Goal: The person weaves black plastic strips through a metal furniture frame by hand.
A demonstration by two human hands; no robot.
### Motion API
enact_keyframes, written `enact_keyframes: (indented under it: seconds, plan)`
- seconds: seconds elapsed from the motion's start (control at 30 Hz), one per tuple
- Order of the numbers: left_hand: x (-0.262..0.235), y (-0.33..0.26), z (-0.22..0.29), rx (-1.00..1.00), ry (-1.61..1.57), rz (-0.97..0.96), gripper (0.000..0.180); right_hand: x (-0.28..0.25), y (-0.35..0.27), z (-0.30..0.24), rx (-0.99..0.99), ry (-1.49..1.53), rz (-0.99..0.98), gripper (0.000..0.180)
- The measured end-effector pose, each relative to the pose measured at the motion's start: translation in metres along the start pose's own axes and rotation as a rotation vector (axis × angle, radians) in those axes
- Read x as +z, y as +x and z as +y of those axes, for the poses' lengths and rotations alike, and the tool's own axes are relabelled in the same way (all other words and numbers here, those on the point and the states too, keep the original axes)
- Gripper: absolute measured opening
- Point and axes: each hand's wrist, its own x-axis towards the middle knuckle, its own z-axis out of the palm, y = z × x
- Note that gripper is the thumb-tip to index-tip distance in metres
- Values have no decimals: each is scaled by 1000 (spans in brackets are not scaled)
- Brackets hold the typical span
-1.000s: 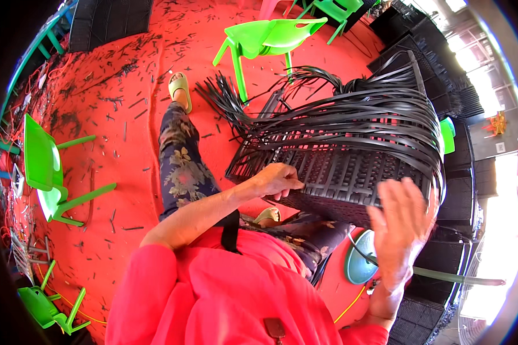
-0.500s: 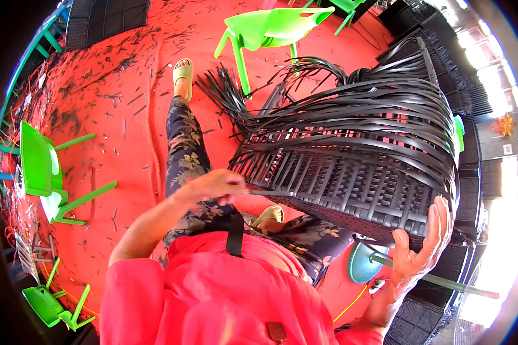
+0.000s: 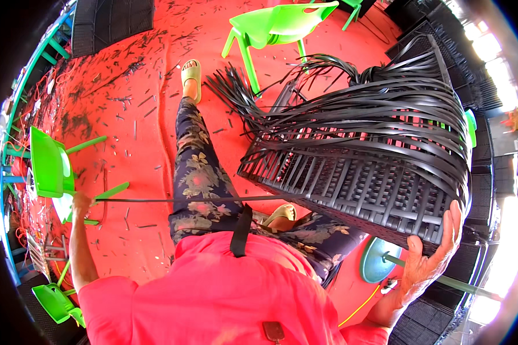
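— What is held by the left hand [image 3: 82, 201]?

— A long black strip [image 3: 213, 199] is gripped there, the fingers being closed around its end. The arm is stretched far out to the person's left, and the strip is drawn taut across the lap toward the woven black panel [image 3: 357, 184].

— Where is that panel found?

— It is tilted on edge in front of the person, to the right of the flowered trouser leg [image 3: 198, 172], and its lower rim is seen just above the knees. Loose black strips [image 3: 380, 109] are bundled over its top and fanned out toward the green chair [image 3: 276, 23] at the far side.

— And the right hand [image 3: 429, 259]?

— It is pressed flat against the panel's lower right corner. The fingers are stretched out and slightly spread, with the tips laid on the weave; nothing is pinched.

— What is seen around?

— A red floor [image 3: 138, 115] littered with short black offcuts is shown. Another green chair [image 3: 52, 167] is stood just beside the left hand. A round teal base [image 3: 374, 261] with a pole is seen below the panel, near the right wrist.
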Motion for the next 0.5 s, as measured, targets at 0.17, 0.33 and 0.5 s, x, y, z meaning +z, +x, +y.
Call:
enact_keyframes:
  seconds: [0.17, 0.33, 0.5]
  plan:
    - [-95, -65, 179, 254, -117, 201, 30, 1, -2, -1, 46, 148, 9, 57]
    - [-153, -184, 393, 1117, -600, 186, 50, 6, -5, -1, 38, 162, 41, 54]
    - [-153, -242, 462, 1482, -677, 89, 42, 8, 0, -2, 17, 173, 83, 53]
